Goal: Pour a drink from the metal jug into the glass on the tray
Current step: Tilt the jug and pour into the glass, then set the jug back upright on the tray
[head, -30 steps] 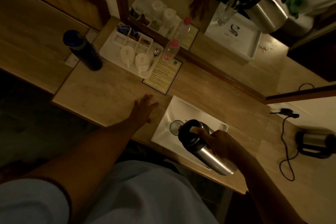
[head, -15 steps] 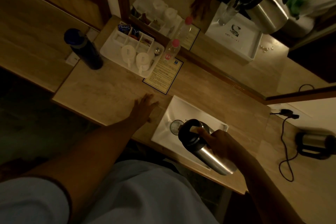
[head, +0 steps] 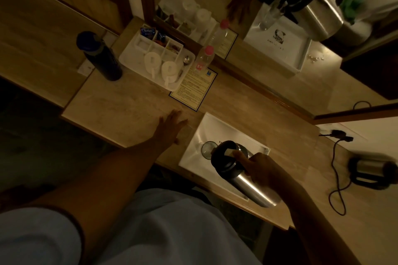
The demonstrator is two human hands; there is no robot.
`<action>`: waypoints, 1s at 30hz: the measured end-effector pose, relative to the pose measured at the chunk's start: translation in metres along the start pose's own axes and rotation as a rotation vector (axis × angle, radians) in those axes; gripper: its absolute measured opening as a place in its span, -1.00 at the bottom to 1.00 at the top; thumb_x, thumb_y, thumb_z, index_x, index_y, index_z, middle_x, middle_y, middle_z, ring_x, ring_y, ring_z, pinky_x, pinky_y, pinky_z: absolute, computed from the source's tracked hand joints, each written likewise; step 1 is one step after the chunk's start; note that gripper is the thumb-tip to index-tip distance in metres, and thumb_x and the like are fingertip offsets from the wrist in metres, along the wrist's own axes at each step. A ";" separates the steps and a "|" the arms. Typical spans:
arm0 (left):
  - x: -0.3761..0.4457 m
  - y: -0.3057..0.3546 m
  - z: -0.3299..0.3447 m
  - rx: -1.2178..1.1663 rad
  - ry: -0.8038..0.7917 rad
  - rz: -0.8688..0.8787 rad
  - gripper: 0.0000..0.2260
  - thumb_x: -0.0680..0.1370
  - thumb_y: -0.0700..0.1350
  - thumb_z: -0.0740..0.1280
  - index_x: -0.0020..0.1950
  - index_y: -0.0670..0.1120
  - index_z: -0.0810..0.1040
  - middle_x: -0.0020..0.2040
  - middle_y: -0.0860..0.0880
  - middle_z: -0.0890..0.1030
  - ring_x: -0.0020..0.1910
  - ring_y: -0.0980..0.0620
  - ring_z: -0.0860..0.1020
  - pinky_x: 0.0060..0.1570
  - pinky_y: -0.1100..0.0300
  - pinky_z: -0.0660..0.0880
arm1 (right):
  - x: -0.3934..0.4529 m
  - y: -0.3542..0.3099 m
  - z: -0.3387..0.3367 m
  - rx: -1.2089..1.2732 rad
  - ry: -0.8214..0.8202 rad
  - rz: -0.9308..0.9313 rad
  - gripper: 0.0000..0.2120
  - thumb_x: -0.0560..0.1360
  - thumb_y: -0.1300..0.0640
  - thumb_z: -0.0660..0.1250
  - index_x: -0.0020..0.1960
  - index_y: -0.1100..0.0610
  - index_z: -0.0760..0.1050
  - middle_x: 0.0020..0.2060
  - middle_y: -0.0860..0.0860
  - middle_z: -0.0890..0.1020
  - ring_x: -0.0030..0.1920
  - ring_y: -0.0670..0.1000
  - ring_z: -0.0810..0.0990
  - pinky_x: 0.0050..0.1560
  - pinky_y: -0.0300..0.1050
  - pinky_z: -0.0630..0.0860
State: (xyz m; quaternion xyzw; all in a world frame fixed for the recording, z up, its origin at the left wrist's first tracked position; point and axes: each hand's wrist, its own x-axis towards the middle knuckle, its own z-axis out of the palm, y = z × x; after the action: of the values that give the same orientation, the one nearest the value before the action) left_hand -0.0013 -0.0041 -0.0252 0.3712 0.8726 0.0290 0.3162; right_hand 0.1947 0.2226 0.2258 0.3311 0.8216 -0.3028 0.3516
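Note:
My right hand [head: 261,169] grips the metal jug [head: 247,180] by its upper body, thumb near the black lid. The jug is tilted, its black top leaning over the rim of the clear glass [head: 207,149]. The glass stands on the white tray [head: 217,127] at the counter's front edge, and the jug's lid partly hides it. Whether liquid flows is too dark to tell. My left hand [head: 170,126] lies flat on the counter just left of the tray, fingers spread, holding nothing.
A white compartment tray [head: 137,47] with two cups and tea sachets, a dark flask [head: 101,58], a pink-capped water bottle [head: 203,58] and a printed card [head: 193,90] stand at the back. An electric kettle [head: 370,170] with its cord sits at the right. A mirror runs behind.
Almost nothing: the jug stays tilted over the glass in my right hand, and my left hand stays flat on the counter.

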 end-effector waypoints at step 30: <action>-0.001 0.003 -0.005 -0.021 -0.028 -0.019 -0.05 0.38 0.05 0.60 0.63 0.18 0.10 0.67 -0.09 -0.16 0.65 -0.18 -0.16 0.50 -0.41 0.07 | -0.008 0.015 0.003 -0.058 -0.012 -0.048 -0.05 0.27 -0.66 -0.16 -0.25 0.11 0.65 -0.51 0.00 0.55 -0.53 -0.09 0.48 -0.34 -0.15 0.51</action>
State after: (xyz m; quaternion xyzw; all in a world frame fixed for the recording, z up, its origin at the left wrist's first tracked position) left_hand -0.0018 -0.0020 -0.0196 0.3598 0.8712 0.0301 0.3326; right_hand 0.2116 0.2267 0.2260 0.2991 0.8357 -0.2892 0.3585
